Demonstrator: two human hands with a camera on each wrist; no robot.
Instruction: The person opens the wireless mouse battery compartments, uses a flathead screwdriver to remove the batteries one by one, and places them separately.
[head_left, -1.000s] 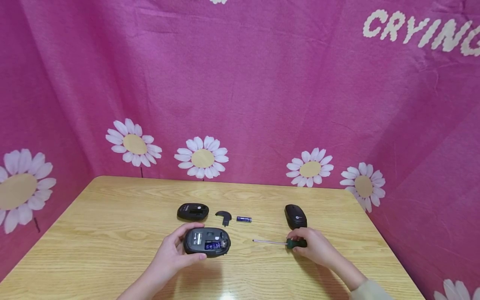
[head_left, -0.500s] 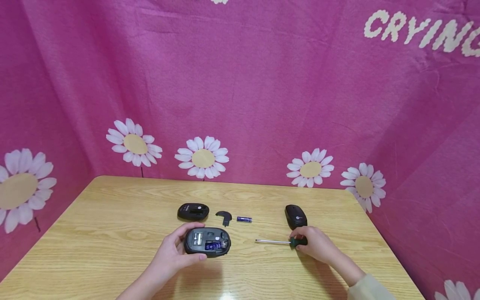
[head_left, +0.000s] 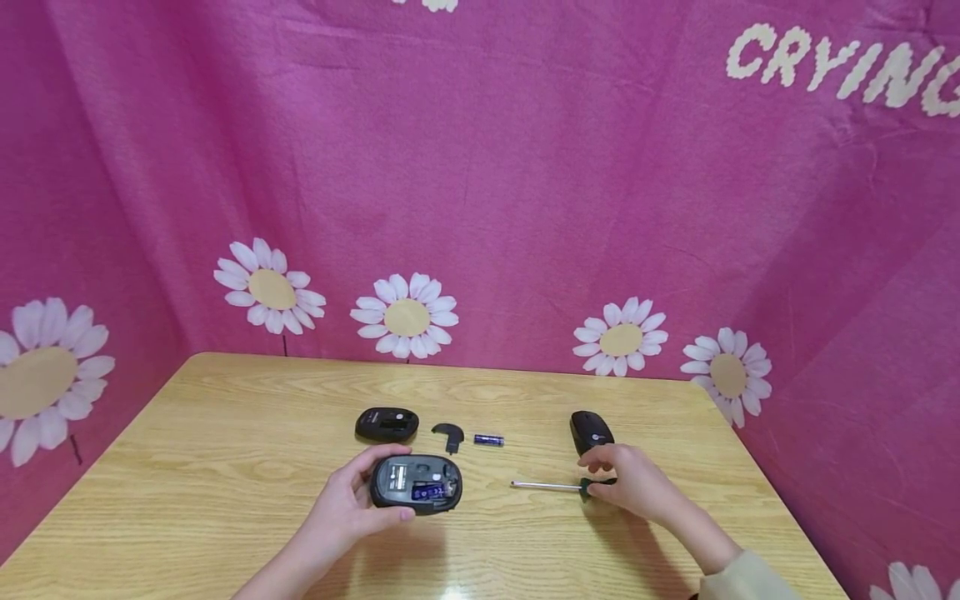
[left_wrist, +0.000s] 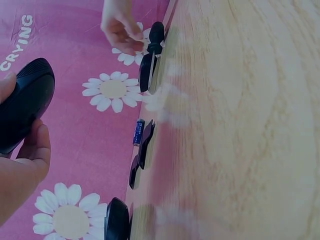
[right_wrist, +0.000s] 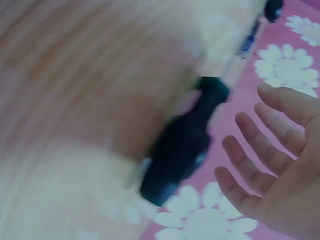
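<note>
through the head camera i see the left hand (head_left: 348, 504) gripping a black mouse (head_left: 390, 477) above the table (head_left: 247, 467), thumb on the near edge and fingers on the far one. its underside faces me, the compartment uncovered, with a blue battery (head_left: 426, 492) inside. the right hand (right_wrist: 282, 160) holds nothing: on its wrist view i see the fingers spread, loosely bent and apart from the screwdriver (right_wrist: 182, 142). that lies on the table just beside them, its shaft pointing left; its dark handle is blurred there. beyond the left hand i have a second mouse (head_left: 386, 424), belly up, then a black cover (head_left: 450, 433) and a loose battery (head_left: 489, 440). a third mouse (head_left: 590, 430) sits top up, just past the right hand. a pink cloth (head_left: 480, 183) with daisies hangs behind.
</note>
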